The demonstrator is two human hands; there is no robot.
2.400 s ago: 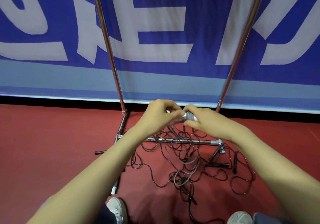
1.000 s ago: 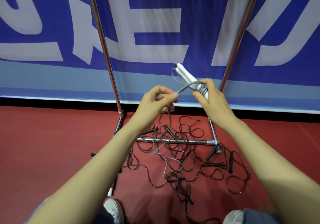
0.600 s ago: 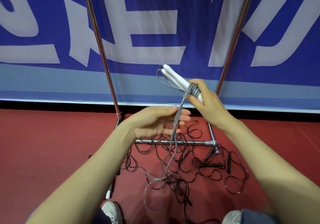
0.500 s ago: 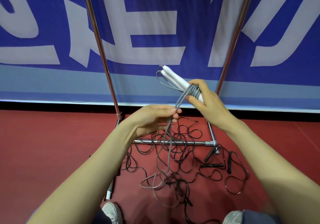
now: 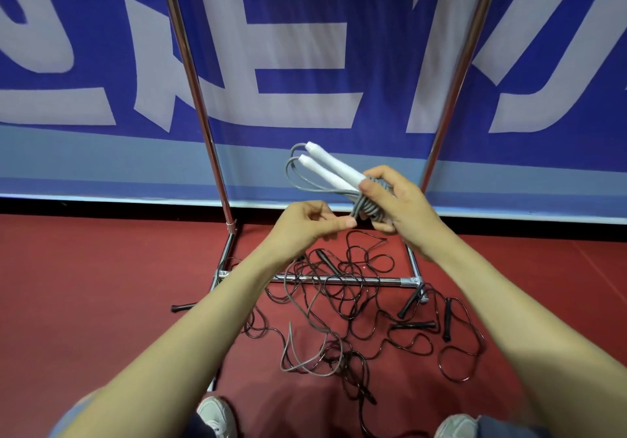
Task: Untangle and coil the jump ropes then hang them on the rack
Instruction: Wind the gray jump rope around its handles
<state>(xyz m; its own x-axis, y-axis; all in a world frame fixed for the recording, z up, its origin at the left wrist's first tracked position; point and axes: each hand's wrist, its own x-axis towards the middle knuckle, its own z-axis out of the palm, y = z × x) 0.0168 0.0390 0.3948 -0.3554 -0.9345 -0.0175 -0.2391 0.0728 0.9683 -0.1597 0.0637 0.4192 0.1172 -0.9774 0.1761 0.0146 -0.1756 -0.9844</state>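
Gripping the grey jump rope (image 5: 364,205) with your right hand (image 5: 400,213): fingers and thumb curl round the lower ends of its two white handles (image 5: 330,169) and round the turns of grey cord wound there. The handles lie side by side and point up and to the left, out of the fist. A loop of cord arcs from their free tips back down to the wound bundle.

Your left hand (image 5: 305,225) sits just left of the bundle. Thumb and forefinger pinch the grey cord where it leaves the windings, and the other fingers are curled in. The two hands are close together, joined only by that short run of cord.

A slack loop of grey cord (image 5: 295,356) lies on the red floor (image 5: 101,285) at the near left edge of the pile. Its path up to your left hand is hidden behind the wrist, so you cannot trace it.

The black jump ropes (image 5: 356,302) lie tangled on the floor, spread over and around the lower bar of the rack (image 5: 339,280). Several black handles (image 5: 412,325) lie at the right of the pile. The rack's two chrome uprights rise past the top of the view, in front of a blue and white banner (image 5: 305,64).

Your shoes (image 5: 217,417) show at the bottom edge.
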